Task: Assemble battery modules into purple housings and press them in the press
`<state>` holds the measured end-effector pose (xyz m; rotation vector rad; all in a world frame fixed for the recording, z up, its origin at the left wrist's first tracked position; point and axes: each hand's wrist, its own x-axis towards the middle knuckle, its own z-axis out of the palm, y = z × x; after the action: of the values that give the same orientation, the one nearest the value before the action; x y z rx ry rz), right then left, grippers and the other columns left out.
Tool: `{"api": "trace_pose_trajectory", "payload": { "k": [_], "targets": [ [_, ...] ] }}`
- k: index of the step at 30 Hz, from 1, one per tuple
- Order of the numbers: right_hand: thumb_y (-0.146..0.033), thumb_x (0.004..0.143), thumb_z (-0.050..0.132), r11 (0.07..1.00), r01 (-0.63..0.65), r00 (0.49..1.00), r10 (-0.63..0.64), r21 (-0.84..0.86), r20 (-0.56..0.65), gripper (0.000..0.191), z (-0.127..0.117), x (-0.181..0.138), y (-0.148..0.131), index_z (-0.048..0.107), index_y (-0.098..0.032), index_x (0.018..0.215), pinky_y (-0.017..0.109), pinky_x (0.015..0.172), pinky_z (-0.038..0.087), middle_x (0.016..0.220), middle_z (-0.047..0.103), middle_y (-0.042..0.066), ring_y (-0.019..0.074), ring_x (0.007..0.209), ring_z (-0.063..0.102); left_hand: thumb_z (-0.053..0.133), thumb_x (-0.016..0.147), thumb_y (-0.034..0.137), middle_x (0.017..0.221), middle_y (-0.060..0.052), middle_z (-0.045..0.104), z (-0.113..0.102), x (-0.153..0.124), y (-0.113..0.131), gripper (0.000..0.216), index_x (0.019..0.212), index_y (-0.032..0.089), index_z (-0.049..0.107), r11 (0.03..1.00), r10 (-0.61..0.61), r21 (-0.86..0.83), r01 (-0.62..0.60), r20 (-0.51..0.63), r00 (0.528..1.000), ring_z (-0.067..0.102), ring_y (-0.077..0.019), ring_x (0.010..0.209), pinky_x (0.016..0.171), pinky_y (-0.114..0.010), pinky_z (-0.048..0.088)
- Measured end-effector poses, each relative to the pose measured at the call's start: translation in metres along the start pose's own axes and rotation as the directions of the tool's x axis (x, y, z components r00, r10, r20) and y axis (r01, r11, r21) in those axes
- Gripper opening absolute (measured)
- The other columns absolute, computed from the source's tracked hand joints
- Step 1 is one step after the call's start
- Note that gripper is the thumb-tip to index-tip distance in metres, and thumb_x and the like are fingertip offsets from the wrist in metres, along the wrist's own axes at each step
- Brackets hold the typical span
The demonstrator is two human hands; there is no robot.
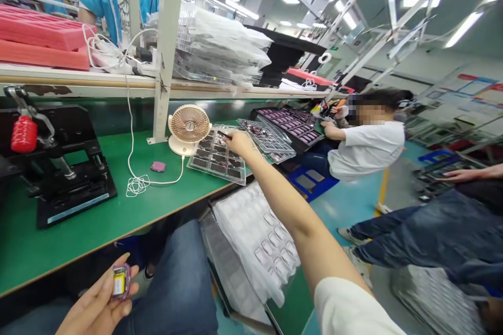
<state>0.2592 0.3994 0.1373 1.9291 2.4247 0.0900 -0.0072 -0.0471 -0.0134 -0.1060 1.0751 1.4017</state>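
Hands apart: left hand (98, 306) clamps the purple part (120, 281) above your lap; right hand (239, 142) rests on the clear tray (218, 159) on the desk (78, 230), grip unclear. Lift pieces straight, by edges.

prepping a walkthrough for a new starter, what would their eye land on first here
The right hand reaches far out to a clear tray of dark parts on the green bench, beside a small beige fan. Low at left, the left hand holds a purple-edged part. A black press with a red handle stands at far left.
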Motion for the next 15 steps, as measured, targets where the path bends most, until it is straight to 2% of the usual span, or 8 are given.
{"api": "trace_pose_trajectory", "payload": {
  "k": [2,5,7,10,12,15],
  "targets": [
    [-0.041,0.106,0.069,0.999,-0.028,0.999,0.029,-0.024,0.045,0.037,0.003,0.029,0.009,0.068,-0.017,0.133,0.047,0.100,0.061,0.133,0.069,0.011,0.0251,0.116,0.070,0.094,0.080,0.033,0.131,-0.019,0.079,0.006,0.008,-0.008,0.088,0.159,0.022,0.057,0.999,-0.018,-0.042,0.020,0.054,0.998,0.081,-0.0300,0.091,0.068,-0.032,0.065],
    [-0.038,0.107,0.067,0.999,-0.010,0.996,0.014,-0.047,0.092,0.038,0.015,0.053,0.014,0.065,-0.015,0.137,0.047,0.101,0.060,0.138,0.066,0.013,0.0240,0.117,0.069,0.095,0.079,0.026,0.133,-0.020,0.079,0.009,0.018,-0.018,0.094,0.163,0.025,0.053,0.997,-0.025,-0.076,0.033,0.099,0.995,0.081,-0.0325,0.096,0.073,-0.035,0.066],
    [-0.038,0.108,0.066,0.998,0.020,0.994,-0.014,-0.056,0.110,0.040,0.022,0.060,0.017,0.063,-0.013,0.140,0.047,0.102,0.060,0.139,0.065,0.013,0.0233,0.117,0.069,0.096,0.076,0.021,0.132,-0.020,0.079,0.007,0.023,-0.024,0.084,0.153,0.025,0.065,0.995,-0.022,-0.090,0.032,0.107,0.994,0.081,-0.0350,0.101,0.075,-0.037,0.066],
    [-0.040,0.107,0.067,0.996,0.065,0.992,-0.058,-0.063,0.110,0.038,0.027,0.067,0.023,0.065,-0.017,0.138,0.046,0.101,0.061,0.138,0.066,0.012,0.0238,0.117,0.069,0.100,0.070,0.019,0.126,-0.019,0.081,0.004,0.030,-0.027,0.056,0.123,0.022,0.084,0.992,-0.027,-0.116,0.043,0.134,0.991,0.082,-0.0363,0.100,0.073,-0.037,0.065],
    [-0.041,0.107,0.068,0.994,0.089,0.992,-0.083,-0.064,0.098,0.035,0.029,0.074,0.028,0.068,-0.019,0.133,0.045,0.100,0.061,0.135,0.068,0.011,0.0242,0.117,0.070,0.103,0.067,0.023,0.120,-0.018,0.083,0.005,0.034,-0.027,0.049,0.113,0.020,0.087,0.991,-0.024,-0.128,0.046,0.170,0.985,0.083,-0.0364,0.095,0.071,-0.036,0.064],
    [-0.043,0.105,0.070,0.991,0.126,0.990,-0.121,-0.055,0.075,0.036,0.035,0.089,0.032,0.071,-0.016,0.128,0.046,0.099,0.061,0.126,0.072,0.011,0.0248,0.111,0.072,0.105,0.064,0.029,0.113,-0.018,0.084,0.009,0.039,-0.027,0.050,0.110,0.020,0.087,0.990,-0.001,-0.135,0.030,0.213,0.977,0.083,-0.0358,0.092,0.069,-0.035,0.062]
  ]
}}
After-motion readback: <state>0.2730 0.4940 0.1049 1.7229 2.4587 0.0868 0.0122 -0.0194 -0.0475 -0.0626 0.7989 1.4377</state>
